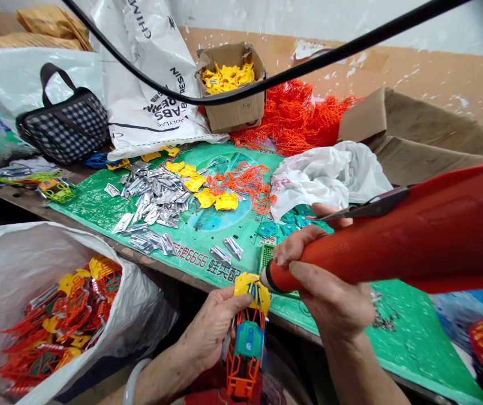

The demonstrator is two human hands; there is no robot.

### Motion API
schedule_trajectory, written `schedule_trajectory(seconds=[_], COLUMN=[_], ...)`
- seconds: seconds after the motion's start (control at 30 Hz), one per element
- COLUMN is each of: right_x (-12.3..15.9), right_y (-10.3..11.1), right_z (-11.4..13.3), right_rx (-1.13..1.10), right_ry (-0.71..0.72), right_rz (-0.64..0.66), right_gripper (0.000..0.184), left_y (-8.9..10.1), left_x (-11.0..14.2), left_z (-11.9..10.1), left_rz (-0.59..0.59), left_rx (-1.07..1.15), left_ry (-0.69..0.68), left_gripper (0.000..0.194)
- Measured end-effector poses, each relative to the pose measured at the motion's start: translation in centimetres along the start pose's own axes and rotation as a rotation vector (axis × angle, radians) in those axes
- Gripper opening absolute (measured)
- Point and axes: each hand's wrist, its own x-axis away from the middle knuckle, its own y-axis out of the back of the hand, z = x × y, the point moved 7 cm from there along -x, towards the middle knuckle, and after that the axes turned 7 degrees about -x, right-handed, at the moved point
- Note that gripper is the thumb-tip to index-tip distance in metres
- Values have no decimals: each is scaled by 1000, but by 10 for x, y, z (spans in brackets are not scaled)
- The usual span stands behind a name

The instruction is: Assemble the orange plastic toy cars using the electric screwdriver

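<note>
My left hand (213,318) grips a toy car body (245,343) with a yellow front piece, an orange frame and a teal middle part. It is held low, just off the table's near edge. Closed around a red electric screwdriver (342,247) is my right hand (329,292), fingers near the nose. The screwdriver's tip meets or nearly meets the yellow front piece; the exact contact is too small to tell. Behind the tip sits a small green basket (266,256), partly hidden by the screwdriver. Teal parts (289,225) lie beyond my right hand.
Silver parts (157,191), yellow parts (205,197) and orange frames (245,183) lie on the green-covered table. A white sack (140,281) of assembled bodies stands left. Behind are a carton (235,109) and an orange heap (296,118). A black cable (308,73) crosses above.
</note>
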Motion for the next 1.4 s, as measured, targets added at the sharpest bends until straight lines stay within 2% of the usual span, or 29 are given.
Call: schedule_trajectory(seconds=[0.13, 0.37, 0.57, 0.8, 0.97, 1.07, 1.13, 1.27, 1.4], right_x=[1, 3, 7, 11, 7, 1, -3, -9, -8], right_y=[1, 3, 4, 5, 0, 7, 17, 32, 40], right_z=[-5, -8, -10, -15, -9, -3, -2, -17, -29], right_rx=[49, 122, 150, 184, 87, 6, 35, 171, 214], right_ry=[-8, -2, 13, 29, 42, 71, 105, 92, 55], right_rz=[35, 44, 105, 87, 67, 0, -58, -91, -90], right_gripper=[16, 26, 19, 28, 34, 36, 32, 16, 15], left_y=[1, -1, -1, -1, 1, 3, 3, 4, 7], left_x=[0, 0, 0, 2, 1, 2, 3, 4, 3], left_z=[0, -1, 1, 0, -4, -8, -10, -11, -12], left_rz=[-22, -22, -14, -24, -28, -17, -5, 8, -4], left_rx=[-6, 6, 20, 9, -4, -35, -59, -100, -129], left_ry=[8, 7, -30, -74, -75, -58, -43, -16, -22], left_gripper=[35, 32, 30, 31, 31, 33, 33, 32, 32])
